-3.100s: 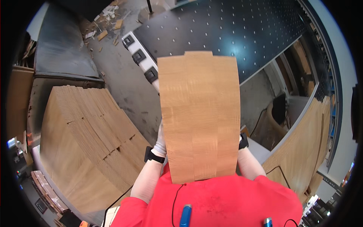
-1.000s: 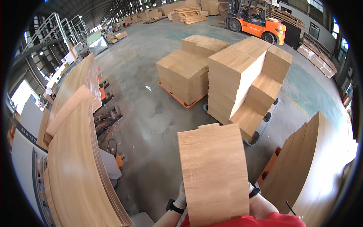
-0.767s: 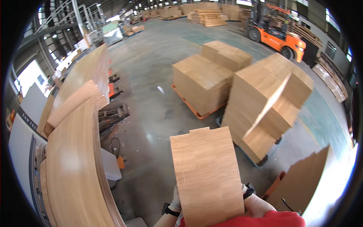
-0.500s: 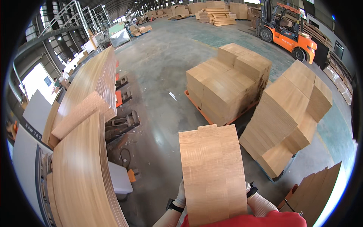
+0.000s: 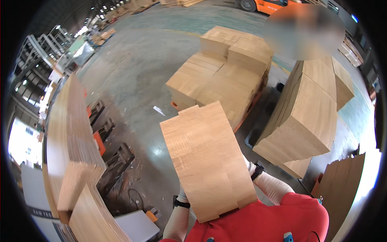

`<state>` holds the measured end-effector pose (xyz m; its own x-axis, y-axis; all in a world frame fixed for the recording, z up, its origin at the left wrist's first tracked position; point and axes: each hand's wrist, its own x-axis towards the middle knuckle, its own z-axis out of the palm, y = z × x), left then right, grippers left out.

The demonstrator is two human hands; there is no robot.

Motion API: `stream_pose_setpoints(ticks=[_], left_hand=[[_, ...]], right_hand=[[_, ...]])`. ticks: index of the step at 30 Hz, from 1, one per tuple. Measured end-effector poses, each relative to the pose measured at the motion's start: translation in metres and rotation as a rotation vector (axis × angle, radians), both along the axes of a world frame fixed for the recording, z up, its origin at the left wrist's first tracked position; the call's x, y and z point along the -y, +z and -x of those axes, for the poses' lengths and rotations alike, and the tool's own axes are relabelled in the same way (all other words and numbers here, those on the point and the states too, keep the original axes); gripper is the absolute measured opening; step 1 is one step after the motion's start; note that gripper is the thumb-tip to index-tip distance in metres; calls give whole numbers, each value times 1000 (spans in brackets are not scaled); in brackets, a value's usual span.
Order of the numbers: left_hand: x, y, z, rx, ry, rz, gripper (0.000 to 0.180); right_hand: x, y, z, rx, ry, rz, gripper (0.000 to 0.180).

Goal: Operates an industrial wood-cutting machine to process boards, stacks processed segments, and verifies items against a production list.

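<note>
A stack of light wood-grain panels is held up in front of my body, its far edge stepped and uneven. My left hand, in a pale glove, grips the stack's left side, mostly hidden beneath it. At the opposite side my right hand, also gloved, holds the stack, with its fingers out of sight behind the panels. Past the far end of the stack is a pallet load of wood panels, piled in blocks with a higher tier at the back.
To the right stands another tall panel stack. Long boards are piled along the left, beside dark metal supports and a white machine part. An orange forklift is at the far right. A blurred patch covers the upper right.
The held panel stack has tilted leftward and come nearer the pallet load in view. My view has turned right and downward. Both hands keep their hold.
</note>
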<state>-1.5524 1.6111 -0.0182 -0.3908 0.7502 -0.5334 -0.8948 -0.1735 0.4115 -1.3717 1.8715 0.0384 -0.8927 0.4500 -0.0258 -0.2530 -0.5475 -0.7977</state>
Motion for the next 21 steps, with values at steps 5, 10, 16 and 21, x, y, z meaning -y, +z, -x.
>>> stream_pose_setpoints(ticks=[5,10,16,21], left_hand=[[-119,-13,97,0,-91,-20,51],[-227,-32,185,-56,-205,-41,52],[-307,-132,266,121,-321,-155,50],[-396,-138,264,77,-316,-9,50]], right_hand=[[-109,-21,87,83,-102,161,63],[-192,-54,143,87,-199,194,64],[-292,-74,194,166,-321,409,58],[-385,-126,191,267,-318,458,65]])
